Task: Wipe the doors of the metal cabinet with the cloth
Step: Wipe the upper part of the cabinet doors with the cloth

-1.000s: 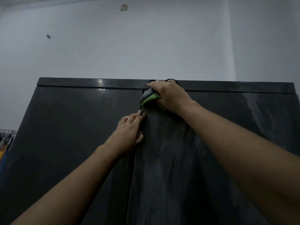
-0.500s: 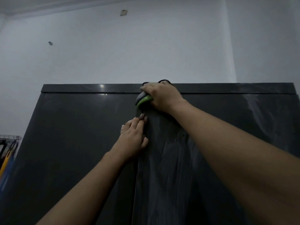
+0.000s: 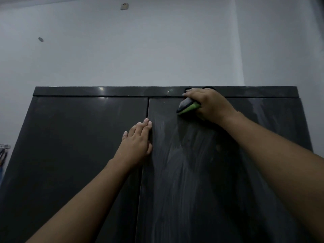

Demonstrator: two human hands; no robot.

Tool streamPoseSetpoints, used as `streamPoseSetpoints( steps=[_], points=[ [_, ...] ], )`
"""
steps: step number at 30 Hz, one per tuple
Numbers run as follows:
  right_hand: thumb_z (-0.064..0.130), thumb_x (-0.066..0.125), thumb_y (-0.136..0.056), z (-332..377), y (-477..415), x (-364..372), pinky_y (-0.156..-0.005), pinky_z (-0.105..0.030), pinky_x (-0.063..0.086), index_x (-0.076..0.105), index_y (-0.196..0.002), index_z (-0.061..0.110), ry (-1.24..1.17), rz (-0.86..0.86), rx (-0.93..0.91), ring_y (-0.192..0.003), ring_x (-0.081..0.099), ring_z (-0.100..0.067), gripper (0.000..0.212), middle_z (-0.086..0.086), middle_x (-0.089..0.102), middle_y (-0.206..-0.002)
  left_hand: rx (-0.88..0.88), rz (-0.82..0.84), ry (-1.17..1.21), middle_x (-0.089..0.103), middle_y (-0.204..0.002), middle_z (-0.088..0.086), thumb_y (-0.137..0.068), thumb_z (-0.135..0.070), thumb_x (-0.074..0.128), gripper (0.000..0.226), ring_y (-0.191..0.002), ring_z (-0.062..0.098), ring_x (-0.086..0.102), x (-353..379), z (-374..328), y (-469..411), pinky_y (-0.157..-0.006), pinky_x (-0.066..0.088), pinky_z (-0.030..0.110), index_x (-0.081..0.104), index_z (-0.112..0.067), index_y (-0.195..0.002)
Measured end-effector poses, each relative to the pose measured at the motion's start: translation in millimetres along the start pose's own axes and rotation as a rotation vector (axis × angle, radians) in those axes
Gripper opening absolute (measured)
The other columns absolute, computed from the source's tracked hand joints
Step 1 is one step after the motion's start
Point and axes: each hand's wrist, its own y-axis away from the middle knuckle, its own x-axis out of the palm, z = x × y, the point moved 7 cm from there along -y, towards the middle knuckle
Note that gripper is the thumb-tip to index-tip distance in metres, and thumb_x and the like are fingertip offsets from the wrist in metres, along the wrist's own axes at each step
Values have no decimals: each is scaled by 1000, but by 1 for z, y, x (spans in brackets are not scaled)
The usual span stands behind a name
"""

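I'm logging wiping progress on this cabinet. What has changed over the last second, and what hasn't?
The right hand, gripping the cloth, has slid rightward along the top of the right door, away from the seam between the doors where it was wiping before. The left hand stays flat at the seam on the edge of the left door, fingers straight. The grip on the cloth is unchanged.

Grey-and-green cloth (image 3: 187, 107), dark grey cabinet (image 3: 87, 146) with whitish streaks, white wall (image 3: 140, 50).

No writing, label, brand or number can be read anywhere, neither on the metal cabinet (image 3: 87, 155), the cloth (image 3: 188, 107) nor the wall (image 3: 157, 50).
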Motion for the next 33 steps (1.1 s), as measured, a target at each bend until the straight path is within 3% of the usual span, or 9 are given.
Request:
streamPoseSetpoints(
  steps=[3,7,9,11,14,17,21,29,33],
  points=[
    [3,67,-69,-26,20,-13,-107,-46,42,62,-130,6,30,-112,196,-126,57,-32,61,-17,61,-135,-30,-12,2,1,-165,-2,-100,-28,45,72,-151,18,2,-1,-3,0,-121,13,54,3,-17,-157],
    [12,63,-75,-22,43,-11,-109,-41,34,60,-134,8,34,3,129,-134,50,-28,59,-15,57,-141,-105,-87,113,7,-164,0,-96,-20,50,70,-150,19,5,-2,-11,2,-120,12,57,13,-17,-156],
    [5,69,-78,-27,53,-13,-111,-39,33,60,-135,10,26,95,85,-135,50,-27,58,-13,56,-142,-135,-164,182,11,-163,1,-93,-14,52,70,-150,21,6,-5,-18,2,-120,11,59,20,-17,-155],
    [-2,72,-76,-38,59,-21,-112,-30,32,61,-134,10,36,134,79,-132,52,-26,60,-12,58,-141,-119,-224,204,11,-163,4,-90,-12,53,72,-151,22,4,-10,-31,-3,-119,8,59,22,-18,-154],
    [-8,68,-75,-62,64,-49,-108,-12,26,61,-133,6,33,-36,202,-128,55,-28,60,-14,60,-138,-29,-220,228,7,-164,3,-89,-14,53,76,-151,21,2,-19,-61,-21,-121,5,56,16,-19,-155],
    [-3,64,-80,-80,68,-64,-108,-24,34,58,-137,6,42,-140,364,-128,54,-30,58,-14,59,-139,84,-161,169,4,-165,1,-91,-21,52,79,-151,19,1,-23,-97,-48,-121,4,56,9,-19,-157],
    [-2,67,-73,-75,79,-54,-114,-33,33,58,-136,5,61,-8,224,-133,52,-29,64,-16,57,-141,196,-124,56,-2,-166,-3,-95,-31,46,78,-152,15,-2,-19,-150,-83,-120,1,59,1,-21,-158],
    [9,62,-87,-131,121,-94,-114,-34,36,55,-141,11,71,-137,463,-134,50,-28,55,-9,55,-144,149,-135,18,1,-166,1,-95,-35,47,76,-151,21,2,-13,-197,-113,-120,5,58,8,-19,-158],
    [16,63,-90,-158,147,-112,-107,-41,44,58,-136,11,123,-243,559,-122,57,-32,47,-12,62,-134,119,-128,-38,-4,-166,5,-98,-35,44,76,-152,25,-2,-6,-207,-115,-121,5,55,2,-16,-158]
  ],
)
